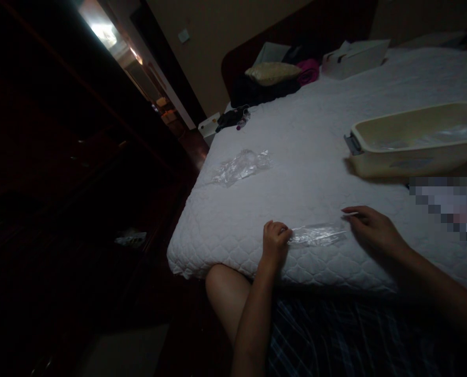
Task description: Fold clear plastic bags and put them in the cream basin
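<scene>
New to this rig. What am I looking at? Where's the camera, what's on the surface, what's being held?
No machine here: these are a person's two bare hands. The single picture comes from a camera worn on that person's head, looking forward and down. The surface is a bed with a white quilted cover. The left hand grips one end of a clear plastic piece. The right hand is near the other end; whether it pinches anything is unclear. Farther off lie a second clear plastic piece and, to the right, a cream tub.
</scene>
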Tool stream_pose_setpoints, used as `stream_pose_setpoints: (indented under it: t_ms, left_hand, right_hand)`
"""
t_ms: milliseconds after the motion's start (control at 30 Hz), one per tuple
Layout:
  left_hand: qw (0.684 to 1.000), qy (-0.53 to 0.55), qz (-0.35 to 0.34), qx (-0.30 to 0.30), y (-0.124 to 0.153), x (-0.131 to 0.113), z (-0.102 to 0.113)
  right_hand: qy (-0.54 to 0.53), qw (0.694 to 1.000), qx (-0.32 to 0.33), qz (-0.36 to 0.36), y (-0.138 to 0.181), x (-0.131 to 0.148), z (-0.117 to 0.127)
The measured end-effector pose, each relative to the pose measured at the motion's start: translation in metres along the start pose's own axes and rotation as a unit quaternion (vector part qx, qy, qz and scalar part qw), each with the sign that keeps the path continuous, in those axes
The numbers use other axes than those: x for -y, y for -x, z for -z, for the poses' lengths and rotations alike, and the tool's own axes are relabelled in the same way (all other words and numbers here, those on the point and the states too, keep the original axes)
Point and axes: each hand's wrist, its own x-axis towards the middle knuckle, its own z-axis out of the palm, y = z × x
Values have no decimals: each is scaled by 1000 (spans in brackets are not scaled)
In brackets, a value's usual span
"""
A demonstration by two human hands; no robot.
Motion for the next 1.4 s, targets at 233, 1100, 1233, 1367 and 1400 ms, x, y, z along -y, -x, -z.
stream_pose_setpoints:
  t_ms: [233, 1100, 1233, 1367, 1400]
  left_hand:
    - [999, -32, -26, 0, 0, -2, 1]
    - [973, -123, -59, 186, 20, -23, 16]
    - [961, -144, -71, 224, 24, -14, 16]
    - [960, -156, -69, 221, 24, -15, 17]
    - [961, -154, -69, 220, 24, -16, 17]
  right_hand:
    - [138, 959, 42, 245, 21, 42, -26]
    - [307, 879, 24, 365, 78, -8, -103]
    - [264, 894, 51, 360, 73, -13, -95]
    - [221, 911, 37, 347, 67, -13, -87]
    - [216, 912, 25, 347, 67, -11, -85]
